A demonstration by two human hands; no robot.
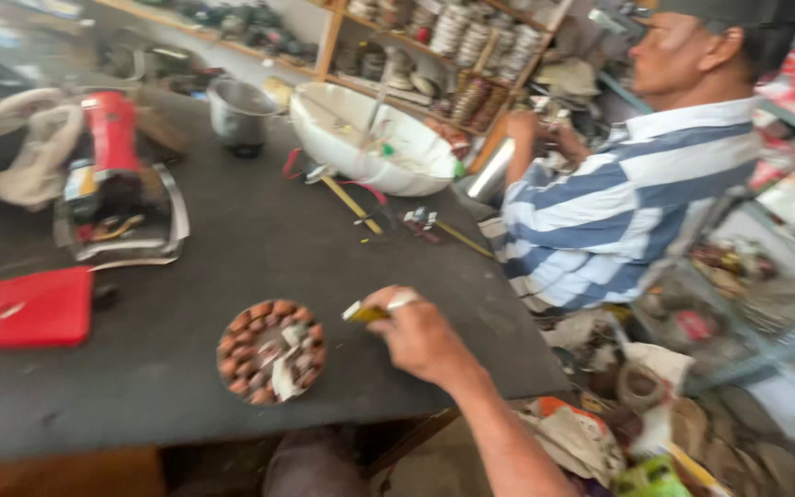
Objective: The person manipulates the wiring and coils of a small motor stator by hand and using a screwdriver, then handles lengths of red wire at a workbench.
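My right hand rests on the dark worktable, fingers closed around a small yellow-handled tool whose tip points left. Just left of it lies a round motor stator with several copper coils around its ring and a scrap of white paper in it. My left hand is out of view.
A red flat cover lies at the left edge, with a red appliance and metal frame behind it. A white bowl-shaped housing, a metal pot and loose screwdrivers sit further back. A person in a striped shirt works at right beside cluttered shelves.
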